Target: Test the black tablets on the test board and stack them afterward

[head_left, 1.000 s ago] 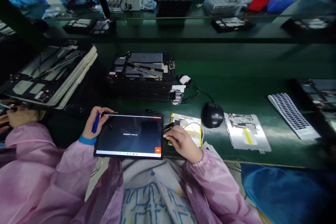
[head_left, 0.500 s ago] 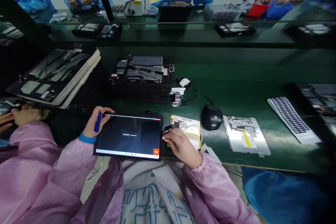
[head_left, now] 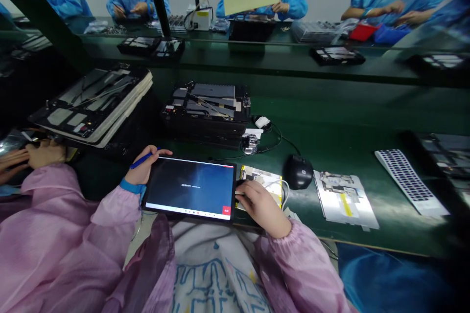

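A lit tablet [head_left: 189, 187], dark-screened with a red box in its lower right corner, is tilted up over the table's front edge. My left hand [head_left: 142, 170] is at its upper left edge, fingers curled round a blue pen [head_left: 141, 160] and one finger stretched along the top edge. At the right edge, my right hand [head_left: 265, 208] is closed in a pinch on a small pale plug [head_left: 239, 192]; whether it is seated in the tablet I cannot tell. Partly behind that hand lies a yellow-edged flat part [head_left: 261, 176] with a white cable [head_left: 286, 190].
Stacked opened device housings [head_left: 209, 102] stand behind the tablet, more [head_left: 91, 102] at left. To the right are a black mouse [head_left: 298, 172], a silver panel [head_left: 345, 200] and a white keyboard [head_left: 406, 181]. A neighbour's hand [head_left: 46, 153] works at far left; people in blue sit opposite.
The view has tilted up slightly, so the scene sits lower and further right. The pen in my left hand has swung from near upright to a flatter slant. My right hand stays at the tablet's edge.
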